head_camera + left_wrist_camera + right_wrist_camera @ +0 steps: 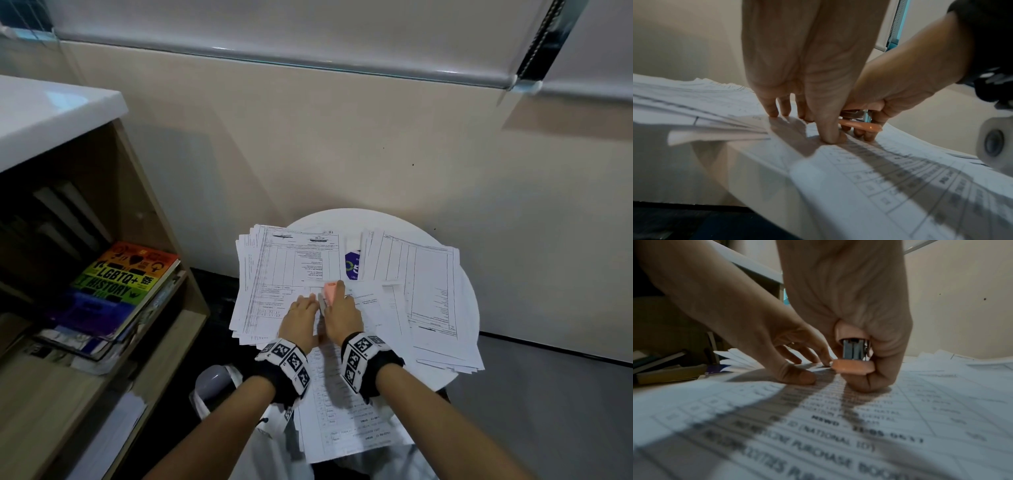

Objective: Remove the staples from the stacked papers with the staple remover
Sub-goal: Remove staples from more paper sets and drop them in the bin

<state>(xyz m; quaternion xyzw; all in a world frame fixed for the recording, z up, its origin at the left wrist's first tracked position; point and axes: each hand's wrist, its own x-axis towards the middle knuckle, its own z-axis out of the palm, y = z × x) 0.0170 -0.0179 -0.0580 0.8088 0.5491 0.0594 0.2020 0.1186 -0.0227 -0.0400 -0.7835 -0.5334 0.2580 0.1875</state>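
Over on the far left sat the wooden shelf unit (164,240) with a rainbow-covered book (120,284) lying on its shelf, well out of the action. Moving right, the left pile of printed forms (274,274) fanned across the round white table (469,308), and there the left hand (299,317) came into play: fingers straight and spread, tips pressed flat on the sheet, holding nothing, simply pinning the paper down. The left fingertips (772,112) showed planted on the page in the left wrist view. Just beside it, touching or nearly so, the right hand (342,313) was wrapped around the pink staple remover (330,291), fingers curled tight on its body with the metal part (854,348) pointed down at the near stapled sheet (838,426) in the middle of the table. The staple itself was hidden under the tool, so whether it was already hooked could not be told. This looked like the prying step, mid-task. The next move likely called for a steady lever-and-lift with the left hand keeping the sheet still, so the paper would not tear. Farther right lay another pile of forms (428,291), spilling toward the table's right edge.
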